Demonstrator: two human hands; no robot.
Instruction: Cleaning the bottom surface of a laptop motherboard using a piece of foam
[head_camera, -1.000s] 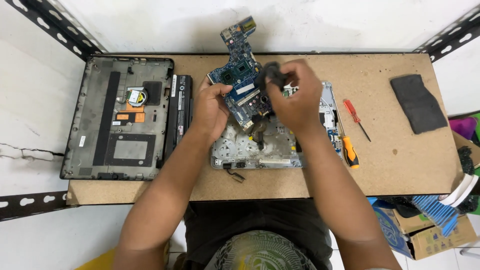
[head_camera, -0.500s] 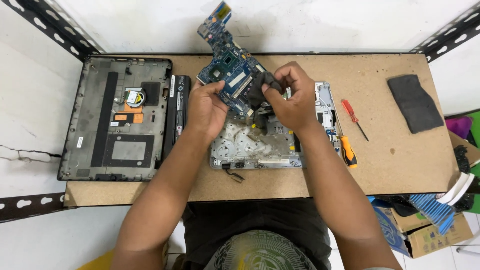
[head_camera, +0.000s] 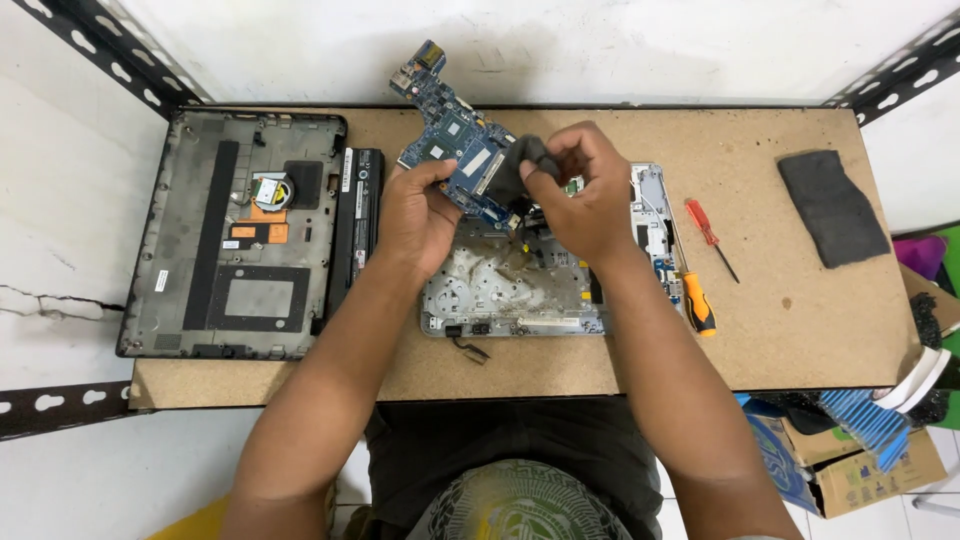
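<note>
Head view: left hand (head_camera: 418, 215) and right hand (head_camera: 585, 195) clamped on tilted blue circuit board (head_camera: 455, 140), open tabletop (head_camera: 800, 300) rightward.

Both hands cover the middle of the silver laptop chassis (head_camera: 520, 290) at frame center, the right hand (head_camera: 585, 195) hides part of the dark piece (head_camera: 515, 170) it pinches, and the cardboard box (head_camera: 860, 465) gets cropped lower right.

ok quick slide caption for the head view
Left hand holds a blue circuit board above an opened laptop chassis while right hand presses a dark cloth to it.
</note>
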